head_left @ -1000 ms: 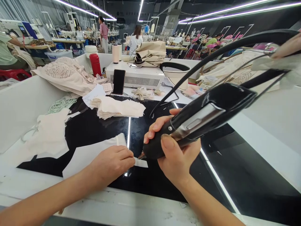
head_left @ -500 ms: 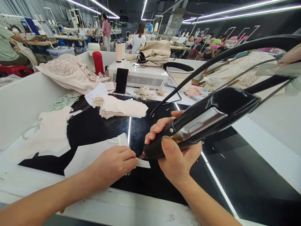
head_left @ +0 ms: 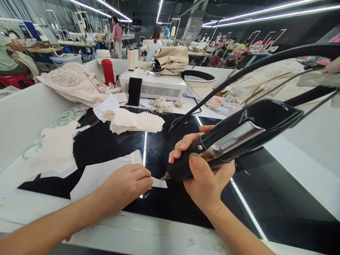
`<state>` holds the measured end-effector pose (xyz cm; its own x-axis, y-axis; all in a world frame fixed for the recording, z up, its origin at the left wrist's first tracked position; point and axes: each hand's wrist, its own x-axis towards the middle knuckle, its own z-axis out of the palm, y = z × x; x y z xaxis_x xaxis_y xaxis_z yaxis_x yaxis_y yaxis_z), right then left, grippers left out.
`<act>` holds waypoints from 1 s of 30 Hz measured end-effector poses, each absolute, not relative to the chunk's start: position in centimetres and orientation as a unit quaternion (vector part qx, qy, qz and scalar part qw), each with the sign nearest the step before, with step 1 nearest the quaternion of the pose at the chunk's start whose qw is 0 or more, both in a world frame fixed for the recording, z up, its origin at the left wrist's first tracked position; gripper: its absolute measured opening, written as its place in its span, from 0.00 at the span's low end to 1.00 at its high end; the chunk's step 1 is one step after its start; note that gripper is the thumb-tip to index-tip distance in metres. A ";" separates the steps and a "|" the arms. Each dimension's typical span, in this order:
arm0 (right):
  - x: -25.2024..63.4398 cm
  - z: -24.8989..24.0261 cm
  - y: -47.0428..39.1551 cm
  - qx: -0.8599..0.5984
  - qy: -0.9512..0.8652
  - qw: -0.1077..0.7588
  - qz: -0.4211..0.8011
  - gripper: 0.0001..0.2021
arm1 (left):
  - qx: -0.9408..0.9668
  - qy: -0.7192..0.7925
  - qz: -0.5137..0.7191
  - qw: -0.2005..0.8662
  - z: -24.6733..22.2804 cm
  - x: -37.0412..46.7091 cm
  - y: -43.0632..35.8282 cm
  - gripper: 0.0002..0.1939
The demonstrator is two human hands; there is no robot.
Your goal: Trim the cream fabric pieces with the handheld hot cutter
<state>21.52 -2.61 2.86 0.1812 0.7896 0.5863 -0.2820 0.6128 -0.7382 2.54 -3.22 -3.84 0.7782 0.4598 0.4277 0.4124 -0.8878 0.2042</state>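
My right hand (head_left: 204, 177) grips a black corded hand tool (head_left: 239, 131) with a silver side panel. Its narrow metal tip points down and left, at the end of a thin white strip (head_left: 159, 182). My left hand (head_left: 130, 184) is closed, fingertips pinched on that strip where it leaves a white cut piece (head_left: 92, 175). Most of the piece lies flat on the black tabletop (head_left: 170, 202), partly under my left hand and forearm. Whether the tip touches the strip I cannot tell.
Behind lie a stack of cream fabric pieces (head_left: 132, 120), a phone (head_left: 134, 91) and a white vented box (head_left: 156, 86). More cut pieces (head_left: 53, 148) and green cord (head_left: 70, 117) are at left. A red bottle (head_left: 108, 71) stands behind. The tool's black cable (head_left: 228, 81) arcs at right.
My right hand and the tool have moved right, and the tip sits nearer the strip's free end. My left hand stays on the strip. The whole view has shifted slightly.
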 end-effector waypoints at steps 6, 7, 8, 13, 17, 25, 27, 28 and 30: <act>21.5 2.7 -2.6 -0.259 -0.519 0.730 0.361 0.18 | 0.941 0.236 0.238 0.047 -3.6 2.5 -3.2 0.08; 21.4 2.8 -2.6 -0.260 -0.517 0.731 0.361 0.18 | 0.941 0.237 0.236 0.047 -3.5 2.5 -3.1 0.08; 21.3 2.9 -2.7 -0.260 -0.515 0.732 0.363 0.19 | 0.942 0.237 0.234 0.047 -3.5 2.5 -3.1 0.08; 20.6 3.3 -3.3 -0.240 -0.516 0.728 0.383 0.21 | 0.940 0.237 0.242 0.050 -3.3 2.5 -3.1 0.08; 20.1 3.0 -3.5 -0.231 -0.519 0.718 0.402 0.23 | 0.940 0.234 0.245 0.046 -3.4 2.6 -3.0 0.08; 20.2 2.9 -3.4 -0.237 -0.524 0.718 0.392 0.19 | 0.939 0.234 0.249 0.043 -3.4 2.7 -2.9 0.07; 20.6 3.1 -3.4 -0.241 -0.518 0.725 0.383 0.20 | 0.939 0.234 0.247 0.045 -3.4 2.6 -3.0 0.08; 20.8 3.2 -3.4 -0.244 -0.513 0.731 0.378 0.20 | 0.939 0.235 0.246 0.047 -3.4 2.6 -3.0 0.09; 21.2 3.4 -3.4 -0.247 -0.505 0.740 0.368 0.19 | 0.939 0.235 0.246 0.050 -3.4 2.6 -3.0 0.09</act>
<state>21.21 -3.42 3.38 0.2181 0.7952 0.5657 -0.2951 0.6063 -0.7385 2.56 -2.99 -3.35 0.7692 0.4650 0.4383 0.4162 -0.8850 0.2086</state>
